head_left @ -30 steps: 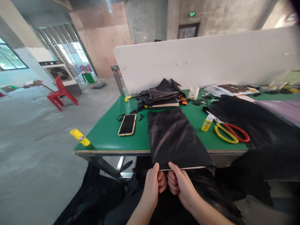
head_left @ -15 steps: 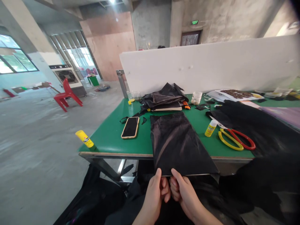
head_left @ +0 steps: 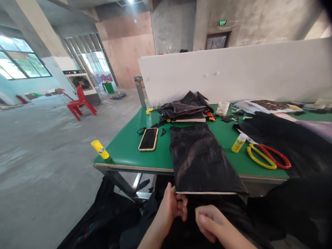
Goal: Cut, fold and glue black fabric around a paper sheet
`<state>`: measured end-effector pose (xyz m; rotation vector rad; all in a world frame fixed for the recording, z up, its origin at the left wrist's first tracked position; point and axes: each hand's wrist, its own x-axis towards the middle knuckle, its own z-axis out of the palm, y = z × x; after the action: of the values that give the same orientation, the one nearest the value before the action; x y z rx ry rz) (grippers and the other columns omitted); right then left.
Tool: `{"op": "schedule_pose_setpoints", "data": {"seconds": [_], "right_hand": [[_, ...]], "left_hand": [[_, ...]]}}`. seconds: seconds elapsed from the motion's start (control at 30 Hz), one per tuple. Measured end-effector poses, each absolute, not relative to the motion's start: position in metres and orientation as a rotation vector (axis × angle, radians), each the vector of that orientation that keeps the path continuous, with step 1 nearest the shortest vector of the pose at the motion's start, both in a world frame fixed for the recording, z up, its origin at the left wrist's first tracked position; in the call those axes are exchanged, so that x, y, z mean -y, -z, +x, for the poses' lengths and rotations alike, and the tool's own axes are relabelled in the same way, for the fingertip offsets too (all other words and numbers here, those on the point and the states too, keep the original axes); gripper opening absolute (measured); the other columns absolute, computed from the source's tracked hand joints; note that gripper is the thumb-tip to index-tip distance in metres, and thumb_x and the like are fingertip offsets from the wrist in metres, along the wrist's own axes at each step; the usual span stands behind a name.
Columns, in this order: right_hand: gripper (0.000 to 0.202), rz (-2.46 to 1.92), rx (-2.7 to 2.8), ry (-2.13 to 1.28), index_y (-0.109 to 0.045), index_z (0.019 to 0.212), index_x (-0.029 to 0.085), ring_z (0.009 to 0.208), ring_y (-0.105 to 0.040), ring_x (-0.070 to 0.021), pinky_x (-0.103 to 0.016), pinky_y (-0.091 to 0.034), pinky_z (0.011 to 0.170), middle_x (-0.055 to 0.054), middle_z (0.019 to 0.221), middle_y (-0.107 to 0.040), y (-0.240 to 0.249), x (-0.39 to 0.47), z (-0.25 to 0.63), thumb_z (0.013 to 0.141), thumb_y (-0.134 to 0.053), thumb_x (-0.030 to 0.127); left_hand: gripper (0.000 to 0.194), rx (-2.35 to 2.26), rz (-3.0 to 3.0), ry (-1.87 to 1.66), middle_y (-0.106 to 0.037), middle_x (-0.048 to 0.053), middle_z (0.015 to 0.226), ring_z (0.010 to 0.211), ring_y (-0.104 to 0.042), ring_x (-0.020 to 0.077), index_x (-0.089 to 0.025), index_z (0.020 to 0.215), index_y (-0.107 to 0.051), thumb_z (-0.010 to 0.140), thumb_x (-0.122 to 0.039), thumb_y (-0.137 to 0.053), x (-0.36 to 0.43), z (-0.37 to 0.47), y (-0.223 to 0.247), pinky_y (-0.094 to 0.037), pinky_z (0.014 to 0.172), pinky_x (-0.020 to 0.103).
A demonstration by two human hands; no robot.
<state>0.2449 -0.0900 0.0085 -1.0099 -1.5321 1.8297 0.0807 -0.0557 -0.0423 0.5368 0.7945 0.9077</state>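
Your left hand (head_left: 174,207) is at the near left corner of the black-covered board (head_left: 204,159), thumb pointing up beside the corner and fingers half curled just below the pale near edge – whether they pinch the board cannot be told from here. Your right hand (head_left: 214,223) is curled into a loose fist, apart from the board, lower than its near edge and to the right of your left hand. The board lies ahead of both your hands, its far part on the green table (head_left: 124,152) and its near part jutting out past the table edge toward you.

Ahead and to the left of your left hand is a phone (head_left: 148,139), screen up; farther left, near the table's corner, there is a yellow glue stick (head_left: 100,149). Ahead and to the right of your right hand you have a white-capped glue stick (head_left: 239,143) and, just beside it, the scissors (head_left: 269,156) with one yellow and one red handle, their blades near a wide black sheet (head_left: 285,133). Straight ahead of your hands, beyond the board – a crumpled black pile (head_left: 185,105), with a clear cup (head_left: 222,108) to its right
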Motion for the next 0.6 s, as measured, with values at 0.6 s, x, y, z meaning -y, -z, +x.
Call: {"op": "schedule_pose_setpoints", "data": {"seconds": [0.6], "right_hand": [[0.007,-1.114,2.455,0.262,-0.057,0.082,0.017,0.071,-0.049,-0.0185,-0.033,-0.034,0.064,-0.002,0.076,-0.056,-0.052,0.052,0.203,0.076,-0.06,0.017]], "left_hand": [[0.047,-0.933,0.719,-1.138,-0.058,-0.001,0.058,0.048,-0.057,0.0152,-0.014,0.106,-0.05,0.079,-0.053,-0.051,0.063,0.082,0.033,-0.042,0.05,0.026]]}}
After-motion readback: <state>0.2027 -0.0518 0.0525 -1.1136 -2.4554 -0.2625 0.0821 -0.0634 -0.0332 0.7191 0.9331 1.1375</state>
